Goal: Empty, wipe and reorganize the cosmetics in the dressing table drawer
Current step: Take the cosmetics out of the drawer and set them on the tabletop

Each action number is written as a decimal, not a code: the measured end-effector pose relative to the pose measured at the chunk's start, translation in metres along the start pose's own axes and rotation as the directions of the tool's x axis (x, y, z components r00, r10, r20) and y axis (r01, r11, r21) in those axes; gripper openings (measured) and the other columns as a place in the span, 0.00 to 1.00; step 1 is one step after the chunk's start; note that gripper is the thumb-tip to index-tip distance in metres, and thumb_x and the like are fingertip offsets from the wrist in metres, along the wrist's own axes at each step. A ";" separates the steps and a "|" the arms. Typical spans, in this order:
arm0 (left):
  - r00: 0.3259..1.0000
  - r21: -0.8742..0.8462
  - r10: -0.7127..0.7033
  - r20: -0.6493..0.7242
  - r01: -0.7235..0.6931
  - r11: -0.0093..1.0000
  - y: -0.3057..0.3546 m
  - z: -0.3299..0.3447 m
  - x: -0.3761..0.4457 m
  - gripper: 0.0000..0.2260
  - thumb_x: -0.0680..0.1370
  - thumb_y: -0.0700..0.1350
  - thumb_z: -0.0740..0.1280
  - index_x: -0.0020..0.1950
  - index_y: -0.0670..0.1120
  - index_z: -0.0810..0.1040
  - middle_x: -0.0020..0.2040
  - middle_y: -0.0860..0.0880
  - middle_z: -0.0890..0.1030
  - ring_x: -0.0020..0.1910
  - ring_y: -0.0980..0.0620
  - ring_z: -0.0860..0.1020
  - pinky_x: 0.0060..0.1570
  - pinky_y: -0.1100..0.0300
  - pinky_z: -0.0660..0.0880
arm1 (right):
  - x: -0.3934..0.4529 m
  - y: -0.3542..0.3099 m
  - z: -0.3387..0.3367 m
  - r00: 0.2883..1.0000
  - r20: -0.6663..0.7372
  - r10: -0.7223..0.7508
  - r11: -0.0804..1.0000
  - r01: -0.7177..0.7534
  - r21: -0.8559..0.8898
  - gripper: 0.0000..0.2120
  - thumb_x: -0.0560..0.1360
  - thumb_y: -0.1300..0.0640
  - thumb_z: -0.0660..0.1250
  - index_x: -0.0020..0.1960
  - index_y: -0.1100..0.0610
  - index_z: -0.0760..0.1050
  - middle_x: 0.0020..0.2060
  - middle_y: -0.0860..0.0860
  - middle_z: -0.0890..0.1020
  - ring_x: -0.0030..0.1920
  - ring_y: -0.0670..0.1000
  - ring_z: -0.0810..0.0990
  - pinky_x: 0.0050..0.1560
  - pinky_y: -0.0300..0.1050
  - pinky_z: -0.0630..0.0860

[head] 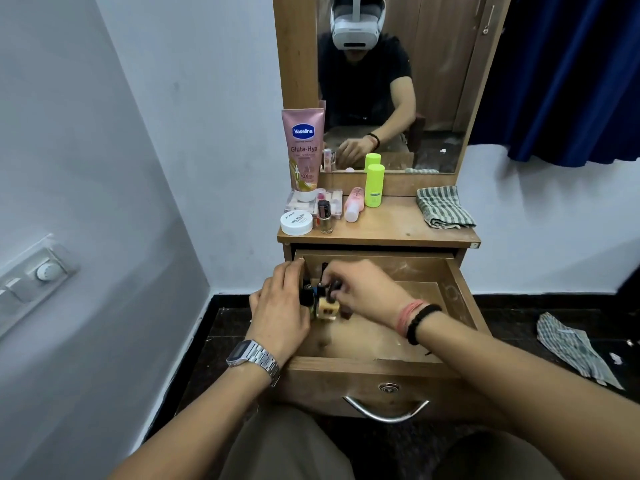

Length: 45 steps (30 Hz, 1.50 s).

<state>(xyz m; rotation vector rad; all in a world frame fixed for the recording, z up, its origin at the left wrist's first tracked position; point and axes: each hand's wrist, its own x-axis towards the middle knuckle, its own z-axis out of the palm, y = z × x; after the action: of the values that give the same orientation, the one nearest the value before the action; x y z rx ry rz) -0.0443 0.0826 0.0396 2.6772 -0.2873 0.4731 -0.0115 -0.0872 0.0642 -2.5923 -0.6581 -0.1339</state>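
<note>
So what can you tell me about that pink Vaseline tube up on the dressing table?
The Vaseline tube is a tall pink squeeze tube, plastic by its look, standing upright on its white cap at the back left of the tabletop. A blue Vaseline badge sits near the top, with "Gluta-Hya" printed below and gold artwork lower down. It stands against the wooden mirror frame, beside small cosmetics. Neither hand touches it.

I count one pink Vaseline lotion tube (304, 152), one lime-green plastic bottle (374, 185), one pale pink bottle lying down (354, 204), one flat white round jar (296, 222) and two striped cloths: one (444, 207) on the wooden surface (388, 225), one (575, 346) on the floor. Several small bottles (320, 299) crowd between my hands, too bunched to count.
</note>
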 end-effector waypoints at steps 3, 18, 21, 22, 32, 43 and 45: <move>1.000 0.002 -0.002 0.001 0.002 1.000 -0.001 0.000 0.001 0.32 0.69 0.38 0.63 0.73 0.48 0.59 0.69 0.49 0.65 0.63 0.48 0.69 0.55 0.51 0.66 | 0.010 0.010 -0.038 0.980 -0.177 0.093 0.988 -0.068 0.140 0.09 0.71 0.63 0.71 0.48 0.53 0.78 0.36 0.43 0.78 0.37 0.42 0.77 0.41 0.29 0.73; 1.000 -0.011 -0.007 0.012 0.007 1.000 -0.002 0.003 0.003 0.32 0.71 0.41 0.64 0.73 0.50 0.58 0.69 0.51 0.64 0.65 0.50 0.67 0.55 0.51 0.66 | 0.109 0.036 -0.081 0.908 -0.332 0.258 0.962 -0.274 -0.002 0.10 0.71 0.54 0.75 0.46 0.60 0.80 0.38 0.51 0.80 0.42 0.49 0.77 0.46 0.41 0.72; 1.000 -0.008 -0.015 0.015 0.015 1.000 -0.004 0.004 0.003 0.31 0.71 0.42 0.65 0.73 0.50 0.59 0.68 0.51 0.65 0.64 0.50 0.68 0.56 0.51 0.66 | 0.115 0.036 -0.074 0.915 -0.304 0.265 0.963 -0.265 0.044 0.10 0.71 0.57 0.75 0.47 0.62 0.79 0.39 0.54 0.80 0.42 0.52 0.79 0.46 0.44 0.76; 1.000 -0.007 -0.016 0.015 0.016 1.000 -0.005 0.004 0.003 0.31 0.71 0.42 0.65 0.72 0.50 0.59 0.68 0.51 0.65 0.64 0.49 0.68 0.56 0.51 0.66 | 0.117 0.035 -0.072 0.916 -0.300 0.267 0.963 -0.263 0.052 0.10 0.71 0.57 0.75 0.47 0.61 0.79 0.41 0.55 0.81 0.44 0.53 0.79 0.48 0.45 0.77; 1.000 -0.014 -0.022 0.021 0.022 1.000 -0.005 0.005 0.003 0.32 0.70 0.41 0.65 0.72 0.50 0.59 0.68 0.50 0.65 0.64 0.49 0.68 0.55 0.50 0.66 | 0.117 0.036 -0.068 0.909 -0.322 0.265 0.963 -0.264 0.049 0.18 0.71 0.49 0.74 0.55 0.59 0.78 0.46 0.53 0.81 0.48 0.51 0.78 0.49 0.45 0.75; 0.998 -0.008 -0.044 0.039 0.045 0.999 -0.003 0.003 0.003 0.31 0.70 0.39 0.64 0.72 0.48 0.60 0.67 0.48 0.66 0.63 0.46 0.69 0.55 0.49 0.67 | 0.033 0.013 -0.015 1.000 0.012 0.026 0.997 -0.025 -0.078 0.11 0.73 0.60 0.68 0.56 0.55 0.79 0.47 0.51 0.83 0.45 0.48 0.80 0.51 0.44 0.77; 0.998 -0.008 -0.054 0.044 0.055 0.998 -0.002 0.003 0.003 0.31 0.69 0.39 0.64 0.72 0.49 0.60 0.67 0.48 0.66 0.63 0.46 0.69 0.55 0.49 0.67 | 0.031 0.009 0.003 0.994 0.095 0.060 0.991 -0.047 -0.127 0.14 0.73 0.55 0.70 0.58 0.52 0.78 0.49 0.50 0.83 0.49 0.51 0.81 0.52 0.44 0.77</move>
<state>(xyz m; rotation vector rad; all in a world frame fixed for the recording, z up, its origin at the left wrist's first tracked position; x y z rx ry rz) -0.0400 0.0832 0.0374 2.6819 -0.2277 0.3959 0.0199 -0.0799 0.0640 -2.7485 -0.6325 -0.0303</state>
